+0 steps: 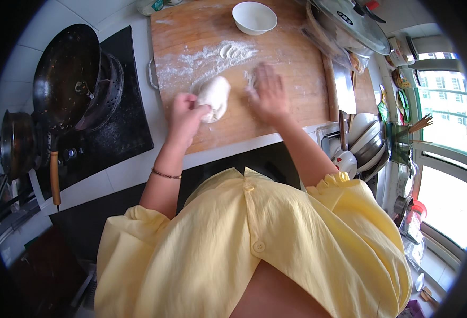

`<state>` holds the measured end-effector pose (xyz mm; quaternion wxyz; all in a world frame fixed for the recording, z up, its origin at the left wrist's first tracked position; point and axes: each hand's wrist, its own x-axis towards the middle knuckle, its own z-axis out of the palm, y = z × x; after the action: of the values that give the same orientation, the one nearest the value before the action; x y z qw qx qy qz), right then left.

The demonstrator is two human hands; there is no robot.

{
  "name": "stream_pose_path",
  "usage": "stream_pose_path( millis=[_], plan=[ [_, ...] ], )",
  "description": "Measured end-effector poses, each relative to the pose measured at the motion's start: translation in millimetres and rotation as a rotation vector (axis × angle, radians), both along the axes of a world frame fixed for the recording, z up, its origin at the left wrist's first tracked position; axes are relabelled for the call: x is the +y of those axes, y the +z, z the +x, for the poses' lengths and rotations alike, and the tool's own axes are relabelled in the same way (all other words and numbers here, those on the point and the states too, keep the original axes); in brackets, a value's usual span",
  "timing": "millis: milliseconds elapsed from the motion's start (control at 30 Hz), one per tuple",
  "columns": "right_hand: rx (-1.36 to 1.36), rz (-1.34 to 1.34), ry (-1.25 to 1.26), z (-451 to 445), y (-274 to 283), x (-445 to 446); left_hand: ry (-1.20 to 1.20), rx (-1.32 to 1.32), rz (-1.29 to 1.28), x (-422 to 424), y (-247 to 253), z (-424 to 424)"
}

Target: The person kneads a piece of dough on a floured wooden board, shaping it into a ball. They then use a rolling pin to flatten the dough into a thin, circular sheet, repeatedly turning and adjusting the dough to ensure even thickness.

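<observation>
A pale lump of dough is over the left part of a floured wooden board. My left hand grips the dough's near left end between thumb and fingers. Spread flat and slightly blurred, my right hand is over the board to the right of the dough, holding nothing. Beyond both hands lies a patch of white flour, thickest near the middle. Whether the dough's underside touches the wood cannot be told.
A white bowl stands at the board's far edge. Along the right are a rolling pin, a cleaver and stacked bowls. A black wok with a wooden handle sits on the stove at left.
</observation>
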<state>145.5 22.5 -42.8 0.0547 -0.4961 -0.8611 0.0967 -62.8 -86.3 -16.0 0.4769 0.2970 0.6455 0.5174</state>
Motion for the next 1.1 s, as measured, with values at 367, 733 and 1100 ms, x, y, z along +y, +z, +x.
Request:
stream_pose_path(
  millis=[367,733,1100],
  plan=[
    [0.029,0.132,0.582,-36,1,-46,0.173,-0.439,0.077,-43,48,-8],
    [0.698,-0.862,-0.455,-44,40,20,-0.308,0.443,-0.039,-7,-2,65],
    [0.679,0.228,-0.031,-47,19,-68,-0.131,0.567,0.182,-17,-15,61]
  ],
)
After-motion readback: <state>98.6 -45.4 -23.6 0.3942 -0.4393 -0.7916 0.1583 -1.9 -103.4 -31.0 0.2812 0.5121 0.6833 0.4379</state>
